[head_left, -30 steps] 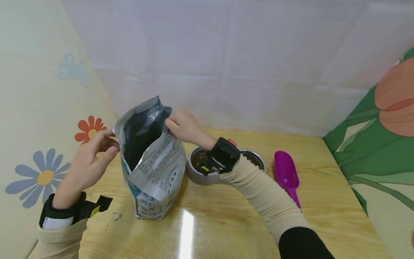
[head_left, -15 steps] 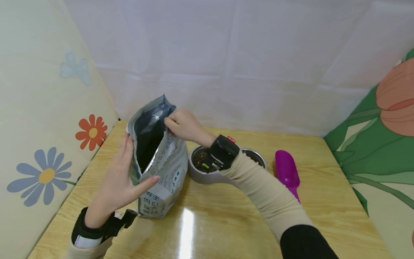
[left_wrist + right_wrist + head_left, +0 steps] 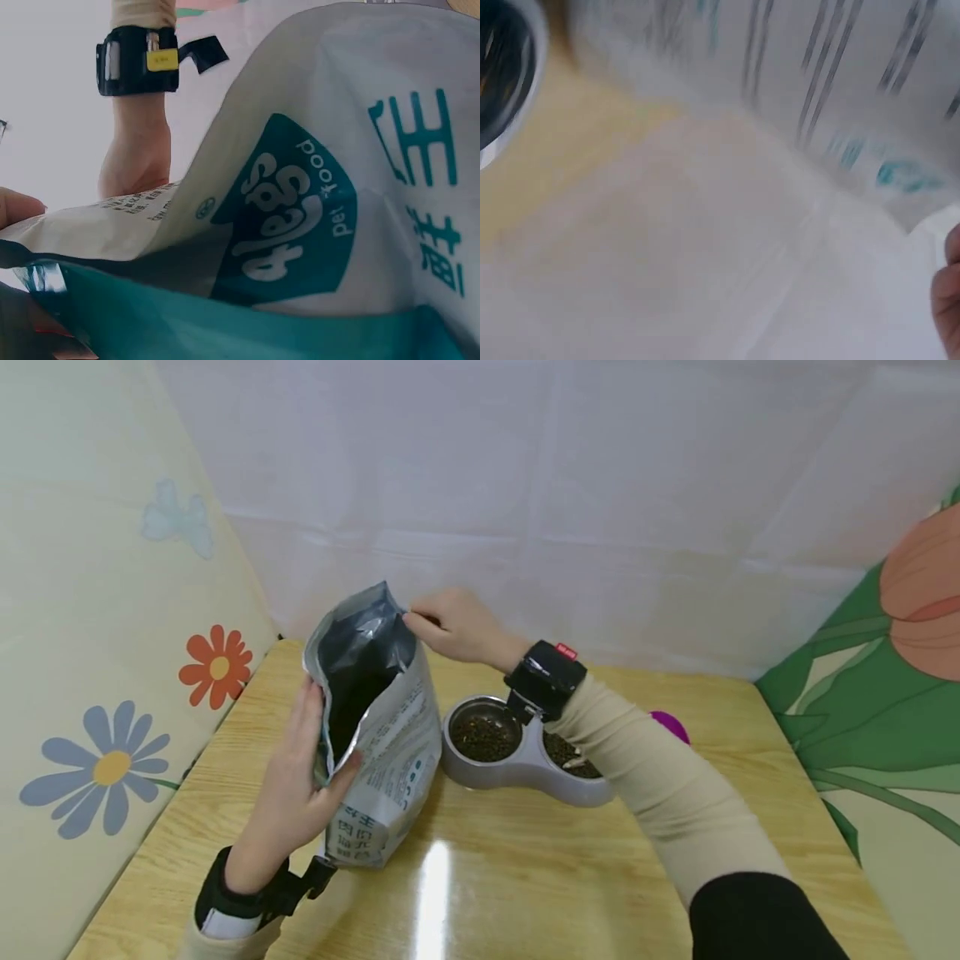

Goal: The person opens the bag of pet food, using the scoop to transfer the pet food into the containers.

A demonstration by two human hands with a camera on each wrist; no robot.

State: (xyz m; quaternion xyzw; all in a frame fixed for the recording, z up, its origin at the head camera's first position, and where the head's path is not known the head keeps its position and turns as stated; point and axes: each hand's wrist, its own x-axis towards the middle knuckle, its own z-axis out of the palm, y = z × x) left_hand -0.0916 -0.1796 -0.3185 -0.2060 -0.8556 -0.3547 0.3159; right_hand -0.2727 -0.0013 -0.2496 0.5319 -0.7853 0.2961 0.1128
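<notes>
A silver and teal pet food bag (image 3: pixel 390 752) stands upright and open on the wooden table (image 3: pixel 525 877). My left hand (image 3: pixel 324 733) clasps its left side, fingers along the side and thumb on the front by the mouth. My right hand (image 3: pixel 414 617) pinches the bag's top rim at the far corner. In the left wrist view the bag's teal logo (image 3: pixel 300 217) fills the frame, with the right hand (image 3: pixel 135 161) behind it. The right wrist view is blurred; it shows the bag's pale surface (image 3: pixel 780 150).
A grey double bowl (image 3: pixel 495 773) with brown kibble in both cups sits just right of the bag. A purple scoop (image 3: pixel 670 725) is mostly hidden behind my right forearm. Flowered panels stand left and right, a white sheet at the back.
My left hand came in from the left and took hold of the bag's side. My right hand slid up to the rim's far corner, and its forearm lifted, uncovering the bowl.
</notes>
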